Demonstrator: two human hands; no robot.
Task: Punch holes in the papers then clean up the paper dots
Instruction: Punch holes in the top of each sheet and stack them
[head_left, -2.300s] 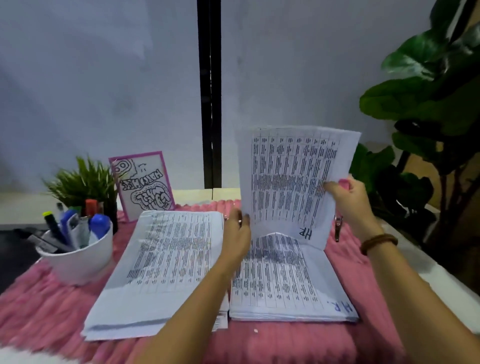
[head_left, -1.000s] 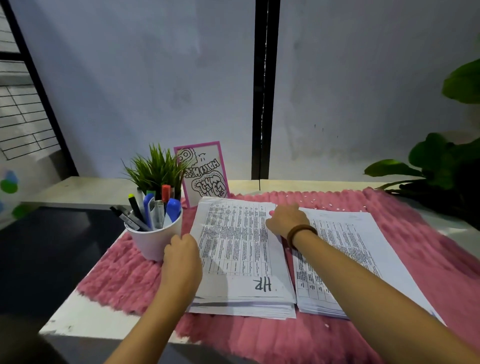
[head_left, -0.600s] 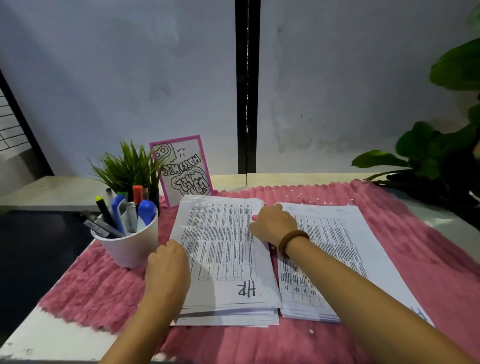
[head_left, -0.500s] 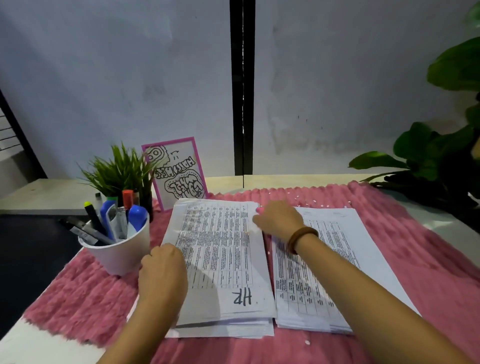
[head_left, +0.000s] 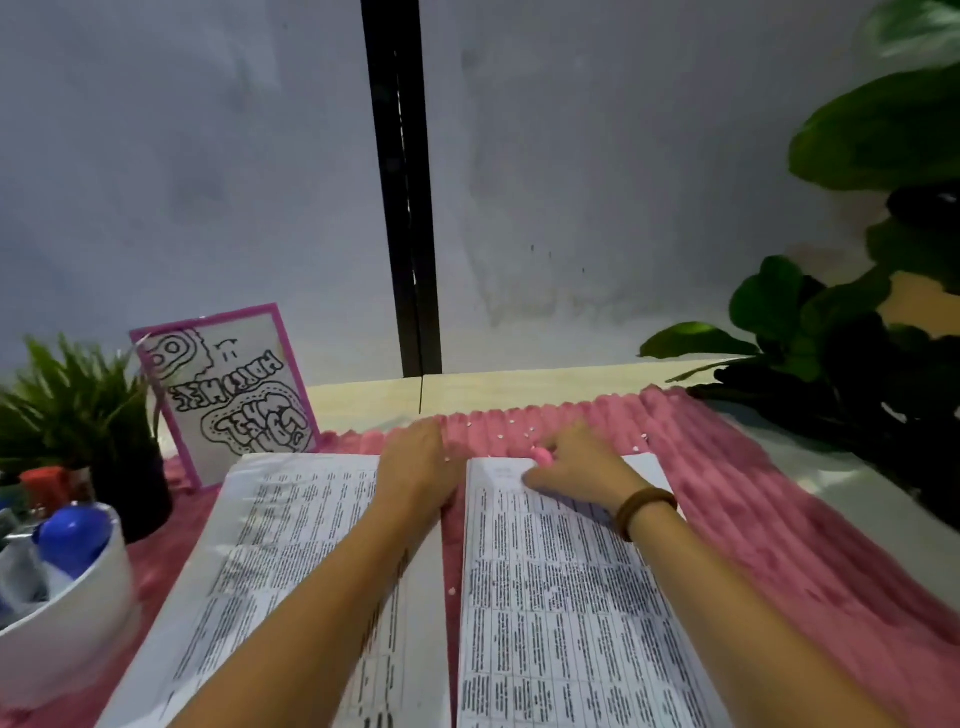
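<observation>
Both hands have gone forward since half a second ago: the left hand has quit the near edge of the left stack and now lies at the far end of the gap between the stacks, while the right hand has crossed from the left stack to the top edge of the right stack. White paper dots lie scattered on the pink mat, mostly at twelve o'clock of the right hand and one o'clock of the left, just beyond the fingers; one more sits in the gap at six o'clock of the left hand. I see the left hand from the back, its fingers running away from me onto the mat, so I cannot tell whether they are curled. On the right hand the thumb presses the paper and the fingers bend over the sheet's edge; something small and pink shows at their tips, and I cannot tell if it is held. A bracelet rings that wrist. At nine o'clock stand a cup of pens, a small plant and a card; a big plant fills three o'clock.
</observation>
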